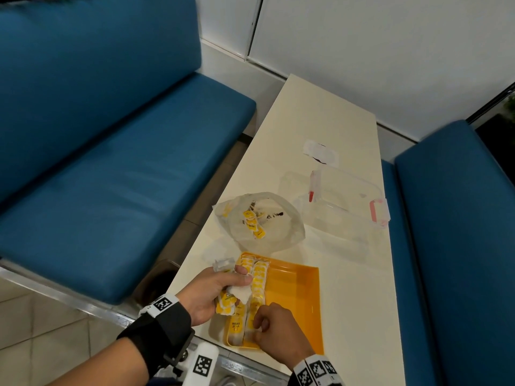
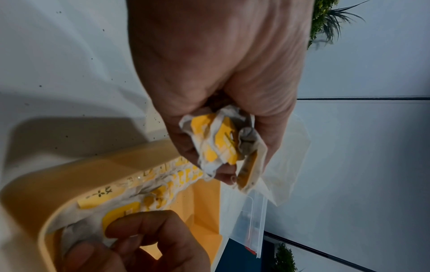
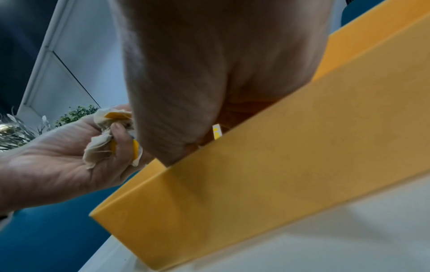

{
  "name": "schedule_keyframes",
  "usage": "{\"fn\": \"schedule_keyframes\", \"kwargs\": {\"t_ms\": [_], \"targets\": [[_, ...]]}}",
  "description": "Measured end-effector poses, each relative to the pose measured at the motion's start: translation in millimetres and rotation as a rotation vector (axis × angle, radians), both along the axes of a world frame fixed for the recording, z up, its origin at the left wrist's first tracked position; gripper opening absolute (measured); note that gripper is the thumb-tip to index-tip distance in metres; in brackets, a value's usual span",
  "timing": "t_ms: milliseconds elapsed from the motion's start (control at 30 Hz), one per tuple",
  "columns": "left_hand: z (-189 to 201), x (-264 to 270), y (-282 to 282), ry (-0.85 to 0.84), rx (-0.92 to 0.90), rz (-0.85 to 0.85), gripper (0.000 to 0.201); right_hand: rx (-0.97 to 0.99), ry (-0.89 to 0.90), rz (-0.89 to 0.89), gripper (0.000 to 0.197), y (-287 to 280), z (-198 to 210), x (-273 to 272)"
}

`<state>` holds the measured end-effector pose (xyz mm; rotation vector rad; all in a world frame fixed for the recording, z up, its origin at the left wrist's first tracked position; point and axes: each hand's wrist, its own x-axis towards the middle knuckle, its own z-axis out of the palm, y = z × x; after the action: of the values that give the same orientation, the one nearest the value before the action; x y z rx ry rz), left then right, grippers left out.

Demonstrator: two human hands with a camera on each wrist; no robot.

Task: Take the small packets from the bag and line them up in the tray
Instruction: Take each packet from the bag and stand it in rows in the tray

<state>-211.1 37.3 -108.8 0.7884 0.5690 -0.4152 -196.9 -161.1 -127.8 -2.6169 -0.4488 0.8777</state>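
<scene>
A yellow tray [image 1: 295,299] lies at the near end of the cream table, with two rows of small yellow-and-white packets [image 1: 259,277] lined up along its left side. Behind it, the open clear plastic bag [image 1: 267,232] holds a few more packets [image 1: 252,222]. My left hand [image 1: 223,288] hovers over the tray's left edge and grips a crumpled bunch of packets [image 2: 216,141]. My right hand [image 1: 260,328] reaches into the tray's near left corner; its curled fingers [image 2: 139,228] and thumb pinch a packet [image 2: 121,211] at the near end of the rows. From the right wrist, the tray wall [image 3: 256,174] hides those fingertips.
A clear plastic box with red clasps [image 1: 348,207] stands behind the tray at the right. Farther back a white sheet [image 1: 320,151] is stuck on the table. Blue benches [image 1: 111,176] flank both sides. The table's near edge runs just below the tray.
</scene>
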Motion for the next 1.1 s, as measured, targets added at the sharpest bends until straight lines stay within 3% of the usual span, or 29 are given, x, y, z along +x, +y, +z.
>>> {"fn": "schedule_keyframes", "kwargs": {"t_ms": [200,333,400,500,633,867,1033,1100], "targets": [[-3.1,1.3,2.2,0.002,-0.002,-0.019,0.036,0.01,0.028,0.007,0.029,1.4,-2.3,2.1],[-1.2,2.2,2.8,-0.013,-0.008,-0.027,0.022,0.004,0.02,0.01,0.025,3.4,8.1,3.6],[0.4,3.4,3.1,-0.007,-0.004,-0.02,0.023,0.021,-0.066,0.001,0.022,5.1,22.8,7.7],[3.8,6.8,2.2,-0.001,-0.015,-0.015,0.028,0.288,-0.245,-0.039,0.03,9.0,47.5,13.6],[7.2,12.6,1.4,-0.003,-0.102,-0.021,0.03,0.492,-0.332,0.082,0.032,23.4,59.9,21.0],[2.9,18.7,5.3,0.013,-0.169,-0.02,0.028,0.704,-0.314,-0.046,0.021,36.0,62.8,30.8],[-7.7,19.2,11.1,0.006,-0.156,-0.013,0.062,0.828,-0.206,-0.181,0.005,44.0,70.7,34.3],[-7.1,20.9,11.9,0.014,-0.165,-0.009,0.059,0.854,-0.184,-0.202,0.004,44.1,73.9,36.3]]}}
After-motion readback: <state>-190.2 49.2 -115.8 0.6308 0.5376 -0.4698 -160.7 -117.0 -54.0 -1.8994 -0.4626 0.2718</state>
